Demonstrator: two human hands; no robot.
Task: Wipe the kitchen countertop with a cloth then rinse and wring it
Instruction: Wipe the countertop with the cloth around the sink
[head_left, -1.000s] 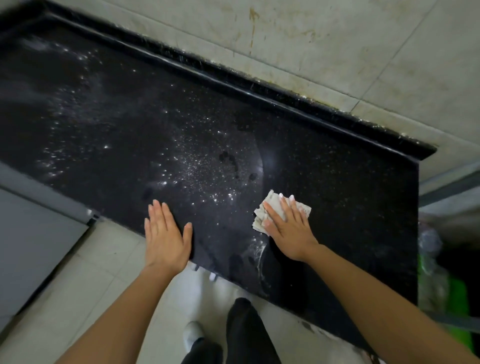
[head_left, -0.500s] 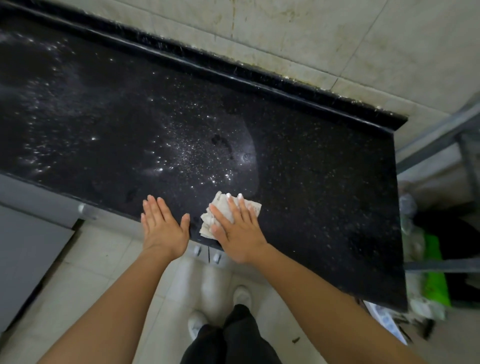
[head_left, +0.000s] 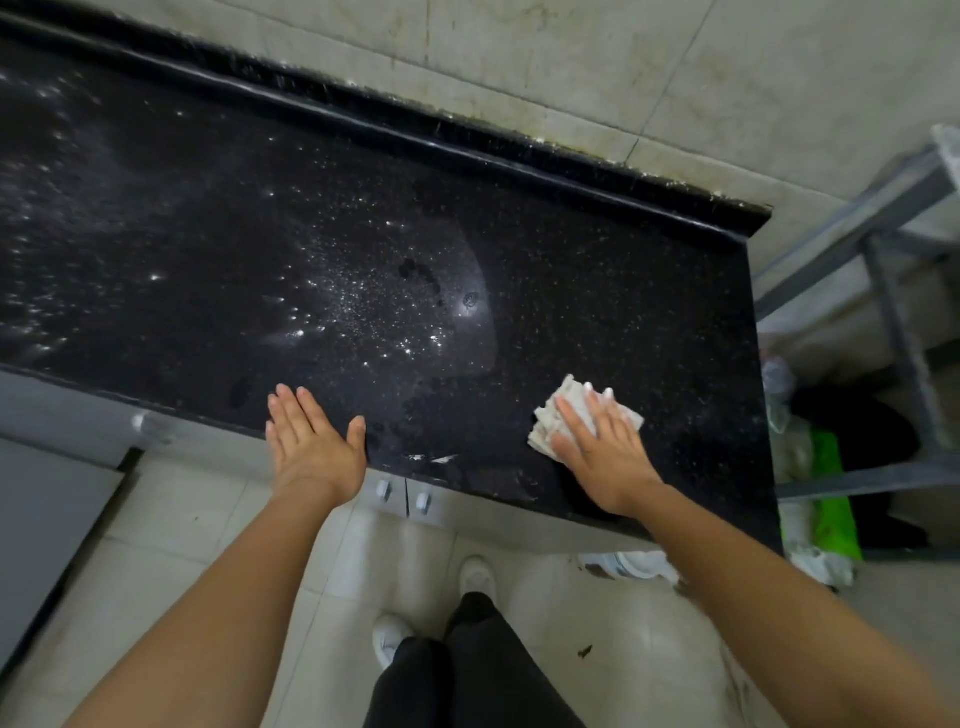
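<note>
Pressing a folded white cloth (head_left: 545, 421) flat under straight fingers, the right hand (head_left: 605, 452) works near the front edge of the countertop (head_left: 649, 312), toward its right end.
Half a second before, cloth and hand sat beside the left hand (head_left: 311, 441), which lies open at the front edge. The stroke has swept rightward, so wiping is judged unfinished. Scattered droplets (head_left: 363, 312) remain left of centre. No sink or basin shows.

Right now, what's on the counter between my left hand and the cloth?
Only wet black countertop, with a white smear near its front edge, lies between the left hand and the cloth; head view.
</note>
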